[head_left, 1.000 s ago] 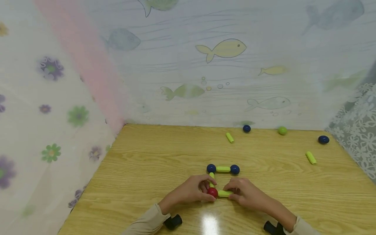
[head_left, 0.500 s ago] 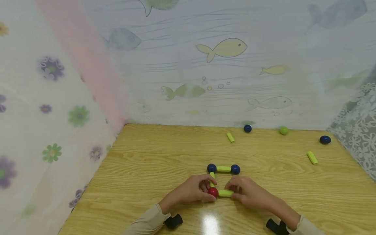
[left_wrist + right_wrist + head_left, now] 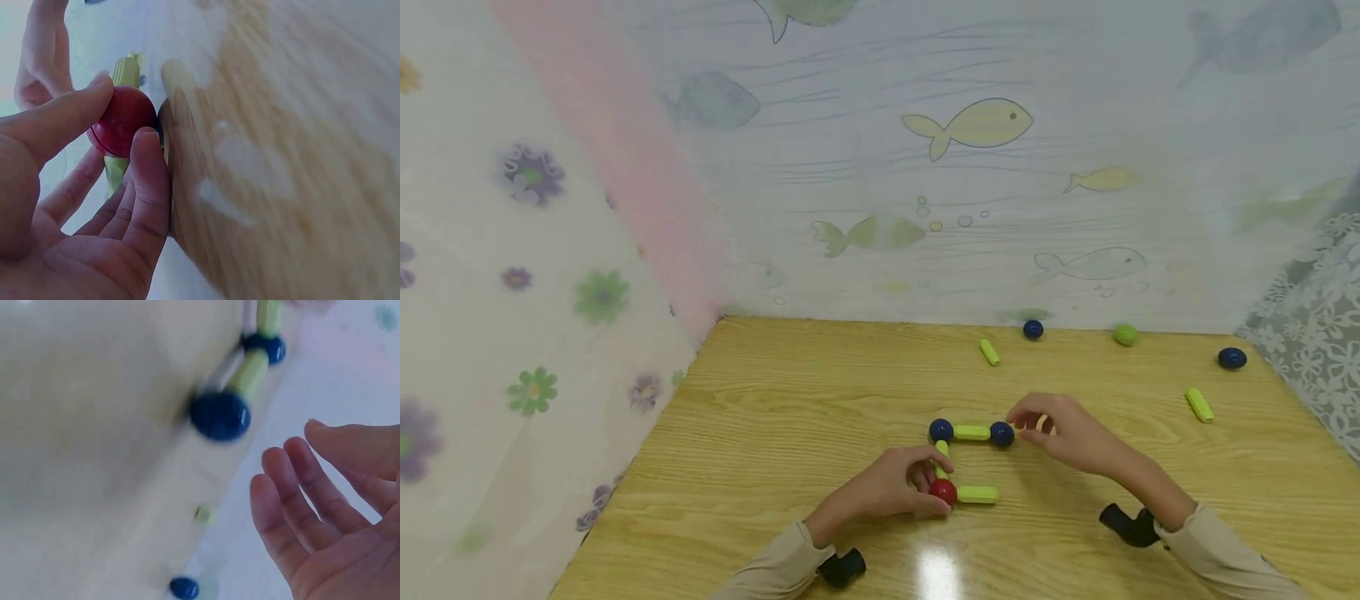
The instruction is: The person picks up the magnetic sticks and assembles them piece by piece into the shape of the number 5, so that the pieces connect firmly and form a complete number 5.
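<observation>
My left hand (image 3: pixel 901 485) pinches a red ball (image 3: pixel 124 122) between thumb and fingers at the near corner of a joined shape on the table. From that ball a yellow-green rod (image 3: pixel 977 495) points right, its far end free. Another yellow-green rod (image 3: pixel 942 454), partly behind the left fingers, leads back to a blue ball (image 3: pixel 941 430). A third rod (image 3: pixel 972 432) links it to a second blue ball (image 3: pixel 1002 433). Beside this second ball hovers my right hand (image 3: pixel 1070 431), fingers loosely bent and holding nothing; the right wrist view shows a gap between its fingertips and the ball.
Farther back on the wooden table (image 3: pixel 820 375) lie a loose rod (image 3: pixel 990 352), a blue ball (image 3: pixel 1033 329) and a green ball (image 3: pixel 1125 334). Another blue ball (image 3: pixel 1232 358) and rod (image 3: pixel 1199 405) lie at the right. A fish-print sheet (image 3: pixel 850 167) stands behind the table.
My right hand has let go of the near yellow-green rod and moved back and right, up to the second blue ball. My left hand has stayed on the red ball.
</observation>
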`<state>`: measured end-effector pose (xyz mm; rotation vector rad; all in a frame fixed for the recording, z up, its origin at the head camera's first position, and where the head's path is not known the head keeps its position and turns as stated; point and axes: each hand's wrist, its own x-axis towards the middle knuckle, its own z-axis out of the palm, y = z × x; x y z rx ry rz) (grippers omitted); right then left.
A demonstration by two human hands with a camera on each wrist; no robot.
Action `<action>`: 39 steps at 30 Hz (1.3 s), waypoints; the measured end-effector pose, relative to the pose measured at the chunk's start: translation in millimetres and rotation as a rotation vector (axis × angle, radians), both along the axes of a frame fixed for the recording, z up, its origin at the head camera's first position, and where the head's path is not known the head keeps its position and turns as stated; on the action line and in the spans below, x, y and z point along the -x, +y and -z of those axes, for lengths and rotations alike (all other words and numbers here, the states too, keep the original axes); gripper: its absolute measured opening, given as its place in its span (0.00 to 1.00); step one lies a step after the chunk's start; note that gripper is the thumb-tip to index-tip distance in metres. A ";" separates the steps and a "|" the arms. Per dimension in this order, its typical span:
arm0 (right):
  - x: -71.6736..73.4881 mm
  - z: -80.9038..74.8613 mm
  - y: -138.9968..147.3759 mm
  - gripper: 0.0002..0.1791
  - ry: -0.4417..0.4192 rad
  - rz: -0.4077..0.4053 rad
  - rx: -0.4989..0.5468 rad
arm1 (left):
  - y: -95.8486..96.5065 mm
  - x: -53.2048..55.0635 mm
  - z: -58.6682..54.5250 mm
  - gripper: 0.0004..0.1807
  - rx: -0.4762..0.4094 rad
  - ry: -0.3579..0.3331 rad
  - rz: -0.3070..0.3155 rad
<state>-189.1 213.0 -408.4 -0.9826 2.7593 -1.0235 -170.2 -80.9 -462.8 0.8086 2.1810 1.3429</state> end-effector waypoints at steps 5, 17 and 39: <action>30.4 5.3 16.8 0.07 0.047 0.096 0.003 | -1.7 0.8 2.3 0.21 -0.008 -0.006 0.007; 98.6 26.6 37.3 0.21 -0.023 0.396 0.079 | -2.1 -3.1 1.0 0.22 -0.011 -0.053 -0.007; 147.2 48.0 27.4 0.19 0.012 0.638 0.219 | -3.3 -0.1 3.1 0.21 -0.015 -0.055 -0.013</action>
